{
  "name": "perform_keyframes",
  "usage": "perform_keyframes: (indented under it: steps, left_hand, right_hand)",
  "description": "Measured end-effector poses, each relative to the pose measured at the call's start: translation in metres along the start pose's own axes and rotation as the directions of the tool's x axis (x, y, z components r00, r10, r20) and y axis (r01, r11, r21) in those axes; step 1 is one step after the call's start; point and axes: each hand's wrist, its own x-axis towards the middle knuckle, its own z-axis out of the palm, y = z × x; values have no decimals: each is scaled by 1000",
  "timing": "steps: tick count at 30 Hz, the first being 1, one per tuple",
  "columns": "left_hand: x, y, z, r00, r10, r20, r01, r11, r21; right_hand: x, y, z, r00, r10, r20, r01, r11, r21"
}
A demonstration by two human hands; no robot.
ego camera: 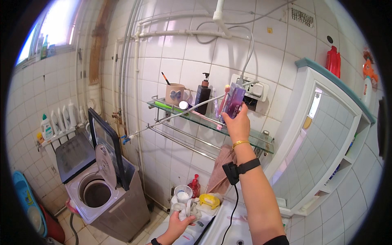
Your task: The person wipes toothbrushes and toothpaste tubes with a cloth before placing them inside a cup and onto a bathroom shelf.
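My right hand [239, 124] grips a purple carton [234, 101] that bears writing, upright at the right part of the glass wall shelf [257, 141]. Whether its base touches the glass is hidden. Low in the view, my left hand [179, 225] holds a crumpled white cloth [185, 211] beside the washbasin [239, 226]. Along the shelf, left of the carton, are a dark pump bottle [202, 96], a beige mug [175, 93] with a bow on it, a white-capped tube [183, 105] and a pink toothbrush [208, 118].
A pale hose [174, 117] slants across the shelf front. Below hangs a brownish-pink towel [222, 165]. A yellow soap dish [209, 200], a clear cup [183, 193] and a red pump bottle [194, 185] stand by the basin. Left is an open-lidded washing machine [122, 211]; right, a mirror cabinet [318, 153].
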Motion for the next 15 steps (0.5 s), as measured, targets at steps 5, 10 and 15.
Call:
perform_keyframes:
  steps: [5,10,15]
  left_hand:
    - [-2,7,-2,999,30,18,-30,999,-20]
    - [0,4,5,997,40,64,-36,998,-54]
    - [6,-1,11,984,104,143,-103,995,-11]
  right_hand:
    - [6,22,9,994,-55,-97,51,998,-36]
    - [8,29,-7,963,-121,-241,188,942,277]
    - [-11,4,-62,947,-128,-293,271,808,522]
